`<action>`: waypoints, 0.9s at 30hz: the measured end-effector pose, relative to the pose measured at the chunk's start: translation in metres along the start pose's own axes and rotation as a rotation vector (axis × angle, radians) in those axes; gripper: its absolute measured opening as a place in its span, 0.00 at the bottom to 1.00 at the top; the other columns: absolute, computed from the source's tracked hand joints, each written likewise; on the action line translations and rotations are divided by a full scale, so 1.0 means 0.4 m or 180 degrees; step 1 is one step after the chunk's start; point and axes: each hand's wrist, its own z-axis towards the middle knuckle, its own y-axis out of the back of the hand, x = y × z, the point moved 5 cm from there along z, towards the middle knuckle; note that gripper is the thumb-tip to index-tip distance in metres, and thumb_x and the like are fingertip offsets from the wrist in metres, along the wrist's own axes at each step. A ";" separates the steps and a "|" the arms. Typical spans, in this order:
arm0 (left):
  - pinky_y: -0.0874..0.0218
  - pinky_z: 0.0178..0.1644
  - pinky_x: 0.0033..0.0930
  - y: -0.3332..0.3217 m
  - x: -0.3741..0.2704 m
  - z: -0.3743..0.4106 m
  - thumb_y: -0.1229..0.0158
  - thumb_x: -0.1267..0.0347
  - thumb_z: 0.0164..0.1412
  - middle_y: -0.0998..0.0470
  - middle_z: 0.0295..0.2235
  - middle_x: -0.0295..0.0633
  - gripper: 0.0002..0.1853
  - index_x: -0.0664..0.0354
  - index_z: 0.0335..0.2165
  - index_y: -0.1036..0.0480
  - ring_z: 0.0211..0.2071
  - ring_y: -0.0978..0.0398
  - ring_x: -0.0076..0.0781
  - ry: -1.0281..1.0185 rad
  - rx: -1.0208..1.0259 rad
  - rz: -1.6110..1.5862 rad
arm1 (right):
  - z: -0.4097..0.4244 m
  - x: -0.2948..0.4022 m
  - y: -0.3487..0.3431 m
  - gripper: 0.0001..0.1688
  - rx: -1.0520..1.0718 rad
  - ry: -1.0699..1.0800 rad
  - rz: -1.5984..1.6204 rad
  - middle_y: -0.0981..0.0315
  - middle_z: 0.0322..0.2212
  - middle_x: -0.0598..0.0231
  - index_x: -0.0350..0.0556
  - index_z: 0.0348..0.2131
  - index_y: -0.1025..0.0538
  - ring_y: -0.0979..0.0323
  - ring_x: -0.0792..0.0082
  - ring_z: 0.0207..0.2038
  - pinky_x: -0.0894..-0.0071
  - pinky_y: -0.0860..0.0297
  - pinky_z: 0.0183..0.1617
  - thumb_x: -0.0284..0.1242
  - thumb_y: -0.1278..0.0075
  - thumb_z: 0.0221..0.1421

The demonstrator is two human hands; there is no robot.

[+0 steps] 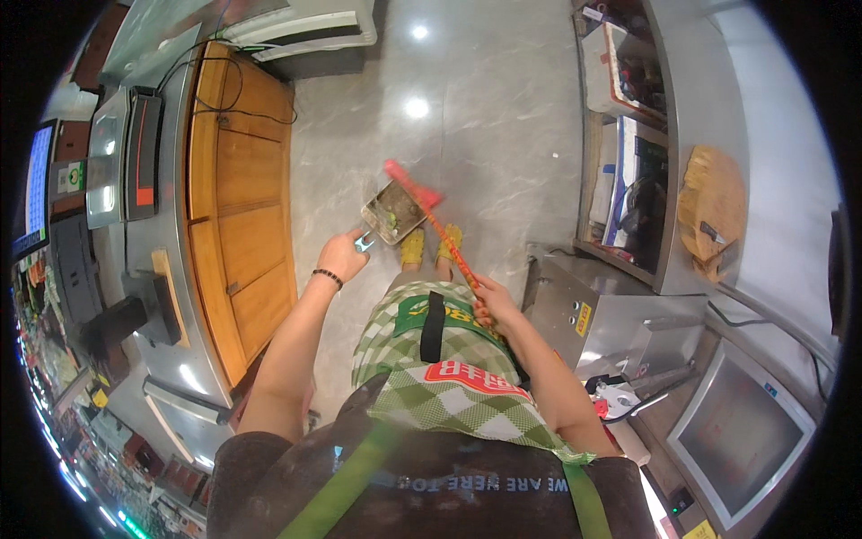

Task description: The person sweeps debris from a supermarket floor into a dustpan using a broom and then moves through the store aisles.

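Note:
My left hand [342, 255] grips the light-blue handle end [364, 242] of a dustpan [374, 219]. The pan is held low over the tiled floor, just in front of my yellow shoes [413, 246]. Inside it lie dark debris and some green leafy scraps [392, 219]. My right hand [495, 302] is closed around the orange patterned stick [455, 252] of a broom. Its red head [414, 187] is blurred and crosses the pan's far right edge; whether it touches the pan I cannot tell.
Wooden cabinet doors [252, 215] under a metal counter stand on the left. To the right are a shelf unit with boxes [606, 67], a round wooden chopping block [710, 195] bearing a knife [712, 232], and a stainless-steel machine [606, 316]. A small white scrap [555, 155] lies on the grey floor [498, 121].

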 end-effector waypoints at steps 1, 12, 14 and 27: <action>0.35 0.40 0.48 0.001 0.009 -0.003 0.46 0.69 0.44 0.23 0.30 0.57 0.17 0.57 0.37 0.26 0.35 0.26 0.56 -0.0016 -0.0040 -0.0010 | -0.043 0.006 -0.001 0.28 0.0193 -0.0286 0.0549 0.41 0.16 0.70 0.57 0.61 0.42 0.48 0.83 0.11 0.82 0.50 0.10 0.26 0.64 0.62; 0.35 0.38 0.43 0.067 0.001 -0.018 0.43 0.69 0.42 0.23 0.28 0.56 0.19 0.60 0.38 0.26 0.33 0.25 0.54 -0.0058 -0.0475 -0.0630 | -0.234 0.091 0.011 0.30 -0.0187 0.0600 0.0699 0.44 0.16 0.72 0.59 0.62 0.44 0.48 0.84 0.12 0.84 0.51 0.12 0.26 0.63 0.62; 0.35 0.37 0.42 0.099 -0.029 0.001 0.43 0.69 0.42 0.23 0.27 0.56 0.19 0.61 0.38 0.26 0.31 0.25 0.53 -0.0105 -0.0613 -0.0644 | -0.229 0.119 0.036 0.29 -0.0345 0.0763 0.0955 0.44 0.16 0.71 0.60 0.61 0.42 0.48 0.83 0.12 0.83 0.50 0.12 0.26 0.63 0.62; 0.35 0.36 0.36 0.316 -0.319 0.489 0.38 0.69 0.38 0.22 0.26 0.48 0.22 0.61 0.38 0.25 0.29 0.24 0.41 0.0398 -0.0703 -0.1085 | 0.034 0.499 0.341 0.04 -0.1199 0.1360 0.2972 0.44 0.16 0.69 0.49 0.30 0.40 0.46 0.78 0.13 0.77 0.46 0.15 0.22 0.65 0.58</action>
